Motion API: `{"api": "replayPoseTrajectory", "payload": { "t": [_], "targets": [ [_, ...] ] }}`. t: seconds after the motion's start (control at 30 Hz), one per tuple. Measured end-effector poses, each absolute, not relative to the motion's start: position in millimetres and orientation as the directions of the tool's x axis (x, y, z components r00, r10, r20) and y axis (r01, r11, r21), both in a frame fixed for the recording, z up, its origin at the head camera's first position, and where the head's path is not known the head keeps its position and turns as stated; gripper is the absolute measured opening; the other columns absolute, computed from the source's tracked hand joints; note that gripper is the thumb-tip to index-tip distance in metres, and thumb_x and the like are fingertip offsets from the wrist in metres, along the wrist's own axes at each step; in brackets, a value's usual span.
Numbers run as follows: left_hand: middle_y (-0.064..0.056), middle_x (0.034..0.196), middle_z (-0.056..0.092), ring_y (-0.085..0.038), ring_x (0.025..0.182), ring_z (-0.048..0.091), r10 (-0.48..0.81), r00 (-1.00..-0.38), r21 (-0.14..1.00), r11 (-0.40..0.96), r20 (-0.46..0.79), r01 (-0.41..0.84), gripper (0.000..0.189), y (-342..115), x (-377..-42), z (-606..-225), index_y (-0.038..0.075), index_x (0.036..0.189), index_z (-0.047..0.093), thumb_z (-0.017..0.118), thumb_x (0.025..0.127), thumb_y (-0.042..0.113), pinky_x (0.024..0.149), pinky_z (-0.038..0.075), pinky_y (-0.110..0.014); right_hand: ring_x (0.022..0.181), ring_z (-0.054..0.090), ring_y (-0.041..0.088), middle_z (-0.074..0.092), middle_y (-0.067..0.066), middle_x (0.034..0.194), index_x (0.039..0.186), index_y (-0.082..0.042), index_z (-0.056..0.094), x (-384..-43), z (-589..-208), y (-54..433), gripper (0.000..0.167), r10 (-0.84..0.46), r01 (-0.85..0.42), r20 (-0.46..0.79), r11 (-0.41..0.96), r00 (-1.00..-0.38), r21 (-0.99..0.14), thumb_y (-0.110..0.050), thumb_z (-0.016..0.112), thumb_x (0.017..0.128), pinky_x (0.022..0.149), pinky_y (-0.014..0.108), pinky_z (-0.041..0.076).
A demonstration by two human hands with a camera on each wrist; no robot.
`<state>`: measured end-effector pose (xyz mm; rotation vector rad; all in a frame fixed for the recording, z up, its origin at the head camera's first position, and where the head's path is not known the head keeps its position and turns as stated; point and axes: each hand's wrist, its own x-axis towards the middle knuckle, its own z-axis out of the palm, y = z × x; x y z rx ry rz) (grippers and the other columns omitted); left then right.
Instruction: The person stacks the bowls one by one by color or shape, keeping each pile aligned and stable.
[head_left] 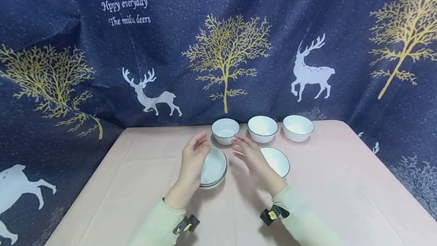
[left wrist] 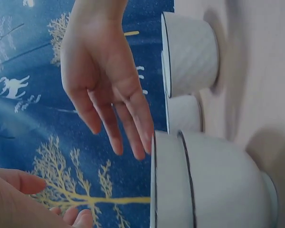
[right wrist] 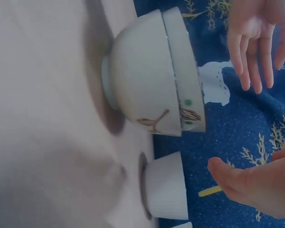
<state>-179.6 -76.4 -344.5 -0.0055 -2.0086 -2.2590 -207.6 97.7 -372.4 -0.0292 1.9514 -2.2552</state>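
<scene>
Two white bowls with dark rims, one nested in the other, form a stack (head_left: 216, 166) on the table. The right wrist view shows brown leaf-like marks and green dots on this nested pair (right wrist: 147, 71). My left hand (head_left: 194, 158) is over the left side of the stack, its fingers relaxed and holding nothing. Across from it, my right hand (head_left: 252, 156) hovers with loosely spread fingers, also holding nothing. A single dark-rimmed bowl (head_left: 278, 161) stands to the right, partly hidden behind the right hand and wrist.
Along the back edge of the pink-covered table (head_left: 136, 185) stand three small white bowls: a left one (head_left: 225, 131), a middle one (head_left: 263, 129) and a right one (head_left: 298, 128). Behind them hangs a dark blue cloth (head_left: 191, 98) printed with deer and trees.
</scene>
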Motion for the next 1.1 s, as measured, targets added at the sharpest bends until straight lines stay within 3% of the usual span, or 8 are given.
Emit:
{"api": "replayPoseTrajectory", "payload": {
  "t": [0.23,0.6,1.1],
  "targets": [
    [-0.018,0.135,0.048,-0.028,0.125,0.047,-0.065,-0.991,0.977,-0.17,0.115,0.125,0.049,-57.5,-177.4,-338.9,-0.003,0.137,0.045,0.053,0.089,-0.008,0.108,0.043,-0.032,0.133,0.041,0.034,0.039,0.023,0.145,0.147,-0.001,0.031,-208.6,-357.8,107.5,0.047,-0.127,0.093,-0.077,-0.129,-0.989,-0.987,-0.018,0.036,0.103,0.111,0.038,0.04],
    [-0.018,0.138,0.045,-0.028,0.129,0.044,-0.018,-0.992,0.965,-0.231,0.122,0.122,0.052,-34.3,-176.4,-337.6,-0.001,0.138,0.044,0.051,0.088,-0.01,0.111,0.04,-0.036,0.136,0.037,0.034,0.037,0.022,0.146,0.149,0.001,0.027,-214.4,-344.2,128.0,0.049,-0.121,0.031,-0.012,-0.159,-0.993,-0.987,-0.018,0.034,0.104,0.113,0.038,0.037],
    [-0.02,0.136,0.048,-0.034,0.13,0.045,0.044,-0.988,0.974,-0.179,0.146,0.136,0.049,-6.9,-177.9,-360.8,-0.005,0.137,0.043,0.052,0.089,-0.007,0.112,0.038,-0.038,0.137,0.034,0.037,0.033,0.025,0.149,0.15,0.002,0.02,-218.1,-340.6,155.9,0.052,-0.122,-0.054,0.068,-0.113,-0.99,-0.992,-0.022,0.031,0.106,0.115,0.043,0.034]
  ]
}}
